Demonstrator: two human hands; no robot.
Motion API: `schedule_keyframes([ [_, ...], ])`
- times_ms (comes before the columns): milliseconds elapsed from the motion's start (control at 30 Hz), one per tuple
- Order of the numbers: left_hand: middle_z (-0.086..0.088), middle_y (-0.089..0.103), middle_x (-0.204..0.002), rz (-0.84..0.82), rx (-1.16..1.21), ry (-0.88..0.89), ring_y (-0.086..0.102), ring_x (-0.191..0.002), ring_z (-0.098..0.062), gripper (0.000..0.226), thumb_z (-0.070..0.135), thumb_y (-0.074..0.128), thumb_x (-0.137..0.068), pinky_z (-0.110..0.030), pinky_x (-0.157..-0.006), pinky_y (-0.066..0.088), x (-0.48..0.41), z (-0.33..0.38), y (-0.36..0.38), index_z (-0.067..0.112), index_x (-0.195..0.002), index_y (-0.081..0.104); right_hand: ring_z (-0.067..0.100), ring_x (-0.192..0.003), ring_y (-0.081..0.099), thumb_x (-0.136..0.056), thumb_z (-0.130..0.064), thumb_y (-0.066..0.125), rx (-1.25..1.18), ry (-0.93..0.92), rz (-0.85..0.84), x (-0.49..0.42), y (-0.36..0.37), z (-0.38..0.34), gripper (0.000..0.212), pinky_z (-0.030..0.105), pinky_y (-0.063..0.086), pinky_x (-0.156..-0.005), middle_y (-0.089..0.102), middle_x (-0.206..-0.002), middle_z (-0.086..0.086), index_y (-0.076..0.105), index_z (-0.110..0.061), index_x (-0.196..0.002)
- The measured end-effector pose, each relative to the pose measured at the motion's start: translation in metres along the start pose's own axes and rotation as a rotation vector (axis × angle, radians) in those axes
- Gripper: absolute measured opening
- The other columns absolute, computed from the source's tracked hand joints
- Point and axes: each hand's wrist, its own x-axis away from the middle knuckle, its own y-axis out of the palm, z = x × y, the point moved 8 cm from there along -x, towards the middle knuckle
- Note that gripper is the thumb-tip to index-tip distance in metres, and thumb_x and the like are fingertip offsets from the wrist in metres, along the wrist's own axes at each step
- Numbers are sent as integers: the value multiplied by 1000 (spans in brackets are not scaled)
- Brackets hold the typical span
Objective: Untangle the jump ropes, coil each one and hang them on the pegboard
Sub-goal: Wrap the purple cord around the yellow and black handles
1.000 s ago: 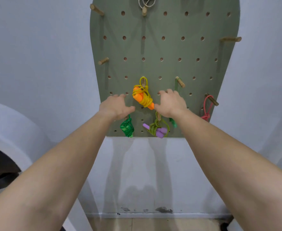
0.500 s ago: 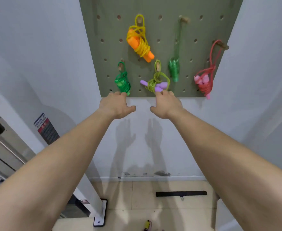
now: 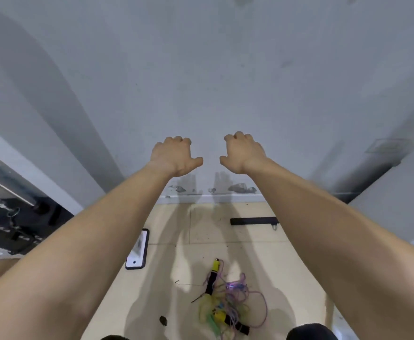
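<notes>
**One head-worn view, pitched down**

The single wide-angle camera sits on the person's head and faces forward and down. A pale wall [image 3: 201, 69] stands close ahead, filling the frame from 9 through 12 to 3 o'clock. The forearms [image 3: 103, 241] enter large from 7 and 5 o'clock, near the lens. The left hand [image 3: 174, 155] and right hand [image 3: 244, 153] sit side by side about centre. The tiled floor [image 3: 250, 241] lies farther off toward 6 o'clock, with the jump ropes [image 3: 228, 300] there.

A grey wall [image 3: 201, 69] stands at the far side, with scuffed patches above its white baseboard [image 3: 213, 198]. On the beige tiled floor [image 3: 250, 241], a black bar [image 3: 252, 221] lies near the baseboard and a white black-rimmed plate [image 3: 138, 250] lies to the left.
</notes>
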Motion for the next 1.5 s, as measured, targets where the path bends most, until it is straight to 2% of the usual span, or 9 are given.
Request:
schedule_keyframes([
  [267, -6, 52, -137, -57, -5, -15, 46, -127, -28, 63, 57, 46, -90, -42, -92, 41, 35, 4, 173, 18, -139, 47, 35, -129, 41, -95, -35, 54, -4, 21, -68, 41, 173, 34, 56, 46, 42, -94, 44, -140, 14, 42, -11, -143],
  [400, -8, 54, -133, -36, 21, -6, 49, -123, -31, 59, 56, 50, -89, -41, -92, 42, 92, 13, 205, 18, -134, 51, 36, -128, 41, -92, -33, 54, -22, 37, -83, 98, 215, 47, 52, 52, 44, -101, 45, -137, 13, 46, -14, -140],
  [767, -8, 57, -135, -90, 105, 14, 53, -123, -30, 61, 58, 50, -89, -40, -98, 44, 226, 45, 298, 18, -134, 54, 38, -128, 45, -92, -33, 54, -49, 52, -155, 234, 307, 62, 50, 44, 44, -101, 50, -137, 17, 51, -10, -136],
  [967, -6, 58, -133, -249, 132, -17, 54, -121, -27, 57, 55, 47, -93, -38, -96, 42, 208, 33, 408, 17, -135, 52, 34, -123, 50, -94, -30, 54, -132, 114, -321, 218, 416, 78, 47, 42, 47, -100, 52, -137, 14, 53, -10, -136],
  [1100, -3, 64, -126, -364, 177, -79, 58, -116, -26, 52, 53, 46, -93, -37, -97, 37, 189, 22, 486, 18, -131, 56, 29, -110, 58, -93, -24, 54, -233, 158, -423, 200, 492, 86, 36, 36, 52, -88, 59, -121, 10, 58, -8, -125],
  [1200, -4, 65, -118, -477, 289, -141, 60, -107, -27, 44, 47, 51, -91, -33, -87, 43, 172, 15, 553, 15, -121, 59, 24, -86, 53, -90, -23, 55, -304, 186, -497, 183, 547, 87, 10, 31, 44, -65, 53, -88, 2, 54, -13, -90],
  [1333, -5, 66, -111, -523, 409, -175, 61, -99, -27, 31, 33, 52, -93, -32, -76, 47, 145, 15, 623, 14, -115, 60, 23, -61, 45, -87, -12, 50, -417, 260, -513, 152, 609, 88, 22, 32, 35, -55, 46, -64, 4, 42, -11, -67],
  [1433, -3, 68, -112, -472, 520, -256, 63, -97, -27, 25, 32, 53, -94, -35, -81, 53, 121, 11, 667, 18, -114, 59, 26, -71, 54, -92, -22, 49, -464, 358, -442, 127, 642, 96, 20, 30, 40, -57, 55, -75, 4, 50, -11, -76],
  [1500, -3, 68, -115, -400, 604, -317, 64, -100, -27, 29, 31, 55, -92, -37, -84, 54, 106, 9, 687, 18, -118, 59, 29, -88, 60, -95, -40, 49, -485, 407, -386, 109, 660, 102, 31, 33, 46, -67, 62, -93, 3, 57, -10, -97],
])
